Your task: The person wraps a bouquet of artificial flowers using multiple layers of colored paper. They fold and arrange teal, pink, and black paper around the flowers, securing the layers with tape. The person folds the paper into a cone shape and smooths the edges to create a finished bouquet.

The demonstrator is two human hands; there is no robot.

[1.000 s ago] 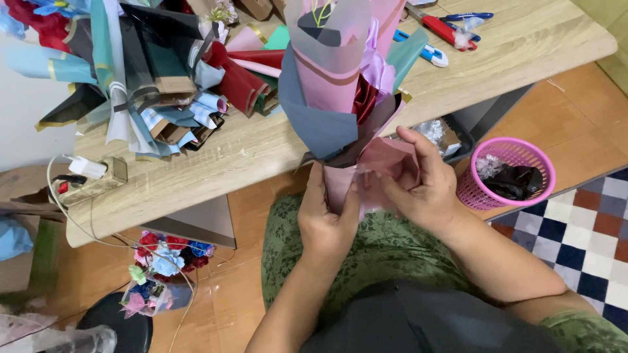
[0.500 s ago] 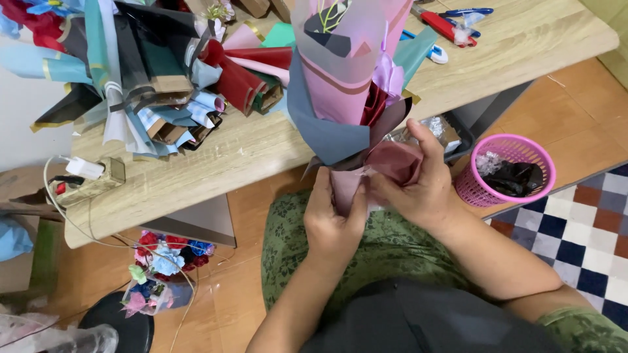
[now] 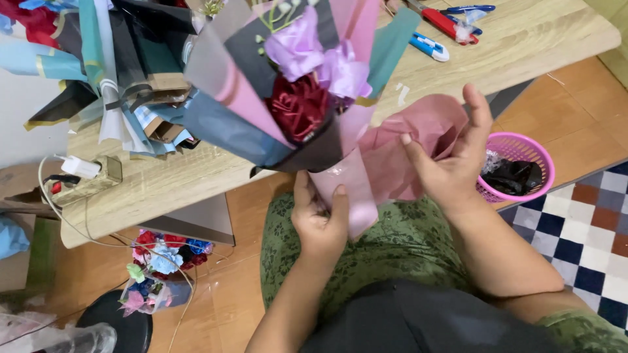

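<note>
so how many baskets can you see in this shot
1: a pink plastic basket on the floor right of the right hand, under the wooden table edge, with dark scraps inside. Others may be hidden under the table.

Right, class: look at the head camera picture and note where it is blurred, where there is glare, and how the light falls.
Head view: even, soft indoor light, no hard shadows; slight motion blur on the right hand and the pink tissue sheet; a faint sheen on the pink wrap gripped by the left hand; the wooden table edge looks slightly bowed by the wide lens.
</note>
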